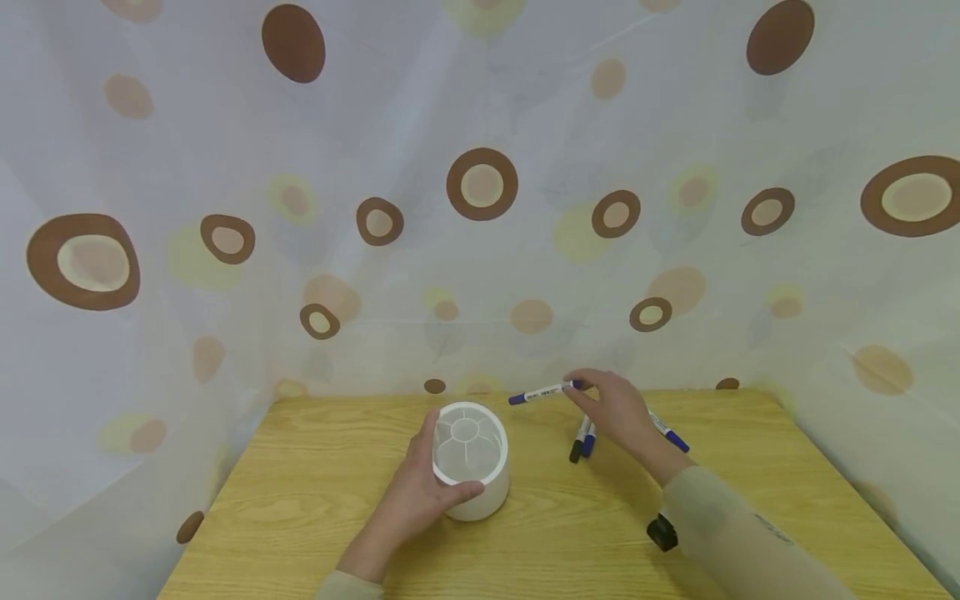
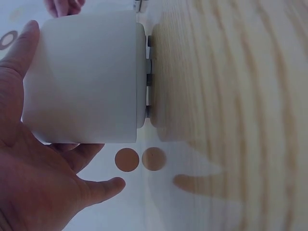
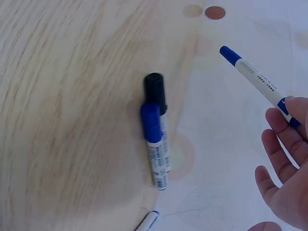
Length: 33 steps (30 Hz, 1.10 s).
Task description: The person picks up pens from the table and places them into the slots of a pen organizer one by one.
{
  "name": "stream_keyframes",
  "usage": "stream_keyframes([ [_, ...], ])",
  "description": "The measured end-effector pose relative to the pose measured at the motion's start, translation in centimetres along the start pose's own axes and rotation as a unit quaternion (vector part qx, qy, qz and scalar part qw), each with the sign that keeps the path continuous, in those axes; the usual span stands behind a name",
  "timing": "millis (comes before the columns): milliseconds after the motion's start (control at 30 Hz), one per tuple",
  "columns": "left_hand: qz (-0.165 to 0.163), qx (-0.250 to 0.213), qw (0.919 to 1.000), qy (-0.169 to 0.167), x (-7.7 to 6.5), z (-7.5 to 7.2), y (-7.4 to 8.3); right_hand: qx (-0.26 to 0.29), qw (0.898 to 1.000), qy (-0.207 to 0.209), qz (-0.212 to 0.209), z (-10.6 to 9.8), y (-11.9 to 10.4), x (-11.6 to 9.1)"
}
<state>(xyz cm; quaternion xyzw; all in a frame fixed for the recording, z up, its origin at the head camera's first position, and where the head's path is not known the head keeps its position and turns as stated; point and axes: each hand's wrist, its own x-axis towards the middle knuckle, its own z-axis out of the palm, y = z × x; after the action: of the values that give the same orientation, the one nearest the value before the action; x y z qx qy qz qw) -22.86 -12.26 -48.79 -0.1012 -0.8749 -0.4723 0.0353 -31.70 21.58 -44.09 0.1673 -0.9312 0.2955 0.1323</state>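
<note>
A round white pen holder (image 1: 487, 500), divided into compartments inside, stands on the wooden table. My left hand (image 1: 412, 490) grips its left side, thumb along the near rim and fingers at the far side; in the left wrist view the holder's wall (image 2: 86, 82) fills the space by the palm. To its right, my right hand (image 1: 617, 410) pinches a white marker with blue ends (image 1: 546, 392) by one end between thumb and forefinger. The marker's other end points left, toward the holder, above the table. The right wrist view shows the remaining fingers (image 3: 279, 156) loosely bent below the marker.
A black-capped marker (image 1: 576, 450) and a blue-capped marker (image 1: 589, 443) lie side by side below my right hand. Another blue-capped marker (image 1: 675, 438) lies beyond the forearm. A small black object (image 1: 662, 533) sits by the right sleeve. Behind the table (image 1: 322, 500) hangs a patterned curtain (image 1: 420, 292).
</note>
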Motion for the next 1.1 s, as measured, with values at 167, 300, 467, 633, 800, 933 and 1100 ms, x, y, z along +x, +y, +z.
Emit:
stream_keyframes([
  [167,-0.003,-0.006,1.0,-0.001,0.1,0.0,0.0,0.013,1.0,0.016,-0.022,-0.5,-1.5,-0.3],
  [300,-0.004,-0.006,1.0,-0.002,0.2,0.0,-0.1,0.025,0.999,0.019,-0.028,-0.9,-2.8,-0.5],
  [467,-0.001,-0.002,1.0,-0.001,0.2,0.0,-0.5,0.046,0.998,0.029,-0.035,-1.5,-3.9,-0.7],
  [633,0.001,0.002,1.0,-0.003,0.3,0.0,-0.6,0.071,0.996,0.036,-0.037,-2.1,-5.1,-0.9],
  [800,0.001,0.001,1.0,-0.006,0.4,0.2,-0.6,0.097,0.995,0.03,-0.024,-2.6,-6.1,-1.1],
  [933,-0.001,0.002,1.0,-0.007,0.5,0.2,-0.6,0.115,0.993,0.021,-0.014,-2.7,-6.8,-1.2],
  [1100,0.003,0.004,1.0,-0.006,0.3,0.1,-0.5,0.125,0.992,0.008,-0.004,-2.6,-7.3,-1.2],
])
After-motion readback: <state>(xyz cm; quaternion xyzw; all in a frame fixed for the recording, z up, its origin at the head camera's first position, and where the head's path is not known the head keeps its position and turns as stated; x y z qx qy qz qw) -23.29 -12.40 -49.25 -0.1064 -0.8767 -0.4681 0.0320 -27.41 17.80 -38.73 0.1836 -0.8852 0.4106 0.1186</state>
